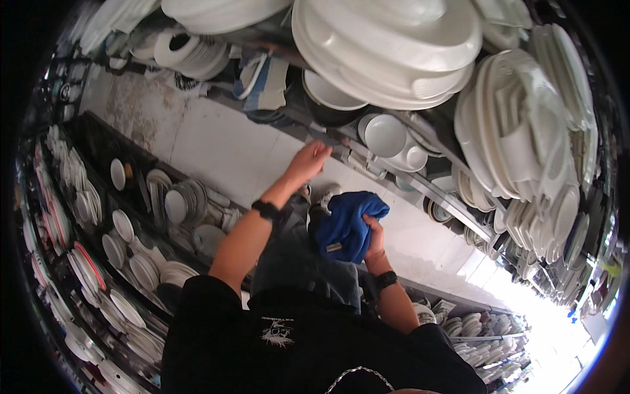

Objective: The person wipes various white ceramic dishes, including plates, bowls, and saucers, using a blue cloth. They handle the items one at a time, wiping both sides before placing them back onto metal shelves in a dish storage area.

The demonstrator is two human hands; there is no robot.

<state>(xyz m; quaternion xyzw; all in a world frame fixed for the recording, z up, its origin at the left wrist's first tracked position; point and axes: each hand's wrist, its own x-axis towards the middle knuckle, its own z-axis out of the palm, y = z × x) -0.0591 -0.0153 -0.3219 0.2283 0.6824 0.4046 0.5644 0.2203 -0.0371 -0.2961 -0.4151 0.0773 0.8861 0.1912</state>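
My right hand [375, 237] grips a bunched blue cloth [348, 224] with a small pale label. The cloth hangs in front of my legs, above the floor. My left hand [310, 161] is curled into a loose fist beside the front edge of a shelf [423, 184], and no object shows in it. Whether its fingers touch the edge cannot be made out. Near that hand, a white bowl with a dark outside [334, 91] and round white dishes [386, 135] sit on the shelf. A large stack of white oval platters [384, 54] rises above them.
Tableware shelves flank a narrow aisle with a pale tiled floor [231, 138]. Stacked plates [179, 204] fill the left rack. White platters [517, 123] crowd the right side, close to its edge. Folded blue and beige cloth [263, 83] lies farther along. Bright light washes out the lower right.
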